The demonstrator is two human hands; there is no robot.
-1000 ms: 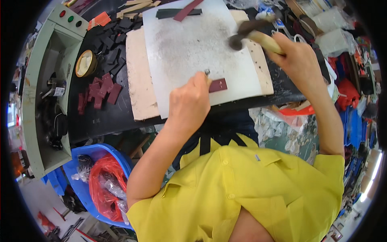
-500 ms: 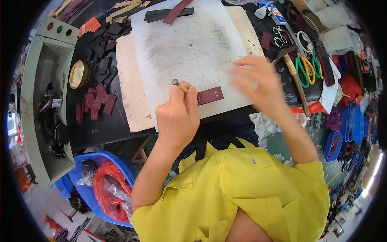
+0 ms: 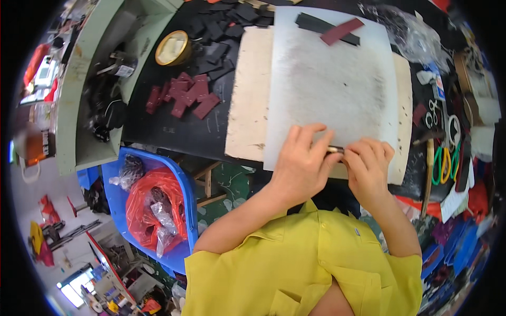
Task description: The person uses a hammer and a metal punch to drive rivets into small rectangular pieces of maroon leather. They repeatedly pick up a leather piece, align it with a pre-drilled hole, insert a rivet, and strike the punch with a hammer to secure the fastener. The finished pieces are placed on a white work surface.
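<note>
My left hand (image 3: 301, 163) is over the near edge of a white plastic sheet (image 3: 327, 79), its fingers closed round a slim rod-shaped tool (image 3: 334, 150) with a pale, shiny part and a dark end. Close beside it, my right hand (image 3: 368, 164) has its fingers bent and pinched together at the tool's dark end. Whatever lies between those right fingertips is hidden. The maroon strip with small holes cannot be made out; my hands cover that spot. At the sheet's far end a maroon strip (image 3: 342, 31) lies across black strips (image 3: 311, 25).
Under the sheet is a pale board (image 3: 247, 95). Left of it lie maroon pieces (image 3: 192, 95), black pieces (image 3: 216, 52) and a round tub (image 3: 173, 48). Scissors (image 3: 447, 163) and a wooden-handled tool (image 3: 428, 179) are at right. A blue basin (image 3: 190, 205) stands below left.
My right hand has come down from the air to meet the left hand at the tool. The view has swung left, and the punched maroon strip no longer shows.
</note>
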